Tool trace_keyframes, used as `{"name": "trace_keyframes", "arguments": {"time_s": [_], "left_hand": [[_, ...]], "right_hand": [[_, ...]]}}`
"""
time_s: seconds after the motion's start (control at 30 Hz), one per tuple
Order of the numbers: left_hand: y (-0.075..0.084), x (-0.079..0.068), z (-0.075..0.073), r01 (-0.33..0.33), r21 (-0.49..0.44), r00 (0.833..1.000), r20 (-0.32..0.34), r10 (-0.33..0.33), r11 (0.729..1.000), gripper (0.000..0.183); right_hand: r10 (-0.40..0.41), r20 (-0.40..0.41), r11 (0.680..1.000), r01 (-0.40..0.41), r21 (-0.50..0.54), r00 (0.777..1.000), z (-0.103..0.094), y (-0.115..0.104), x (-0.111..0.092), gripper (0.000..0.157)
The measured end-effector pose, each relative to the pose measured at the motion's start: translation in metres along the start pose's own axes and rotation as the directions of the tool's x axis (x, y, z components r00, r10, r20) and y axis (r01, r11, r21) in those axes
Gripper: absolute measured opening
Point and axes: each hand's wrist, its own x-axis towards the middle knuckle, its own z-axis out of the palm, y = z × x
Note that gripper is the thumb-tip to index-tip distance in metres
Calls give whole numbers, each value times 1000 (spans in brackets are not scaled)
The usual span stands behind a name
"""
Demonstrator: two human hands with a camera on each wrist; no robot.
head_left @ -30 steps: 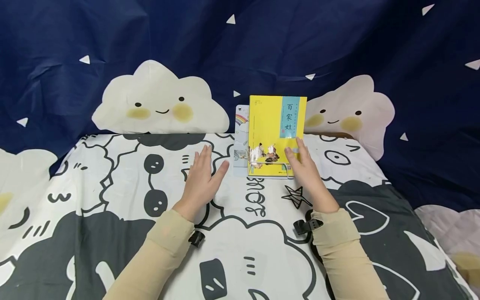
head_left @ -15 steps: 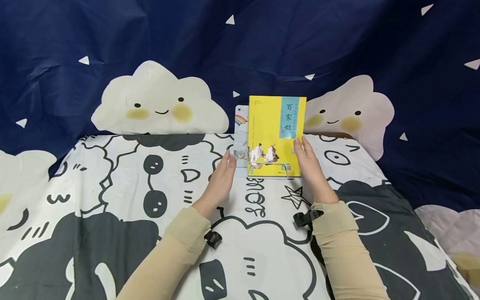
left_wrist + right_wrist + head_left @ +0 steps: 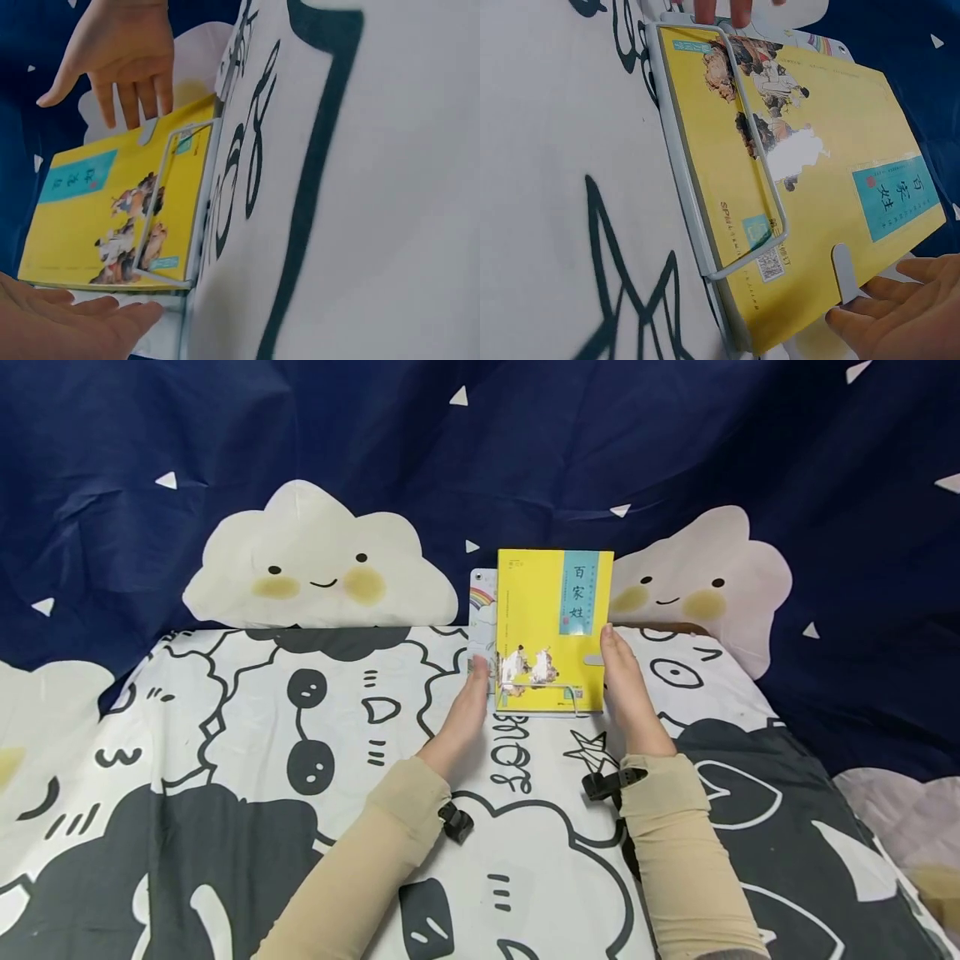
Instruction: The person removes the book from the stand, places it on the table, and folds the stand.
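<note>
A yellow book (image 3: 540, 618) with a blue title panel leans upright on a book stand (image 3: 482, 618), whose pale rainbow-printed back shows at the book's left. A wire bar (image 3: 757, 150) crosses the lower cover, and a grey tab (image 3: 844, 274) laps over its right edge. My left hand (image 3: 463, 710) is at the stand's left side, fingers extended, palm facing the book. On the other side my right hand (image 3: 628, 693) lies along the book's right edge, its fingers loose beside the tab. Whether either hand touches the book or stand, I cannot tell.
A white cloth with black cartoon drawings (image 3: 330, 710) covers the table. Behind it hangs a dark blue curtain (image 3: 375, 427) with smiling clouds. Each wrist wears a black camera, one on the left (image 3: 456, 821) and one on the right (image 3: 613, 783).
My left hand has moved right to the stand's side. My right hand has slid off the cover's front to its right edge, leaving the tab visible. The book stays in place.
</note>
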Motion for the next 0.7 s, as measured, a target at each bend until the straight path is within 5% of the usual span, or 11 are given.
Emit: {"name": "trace_keyframes", "arguments": {"time_s": [0.2,0.43,0.7], "left_hand": [[-2,7,7,-36,-70,999,25,38,997,105],[0,10,9,-23,-168,999,31,28,985,82],[-4,12,9,-43,-186,997,52,54,982,83]], "right_hand": [[25,-28,1000,-25,-2,999,2,1,-2,74],[35,-76,999,-35,-9,996,3,4,-2,77],[35,-100,999,-37,-14,994,6,5,-2,76]]}}
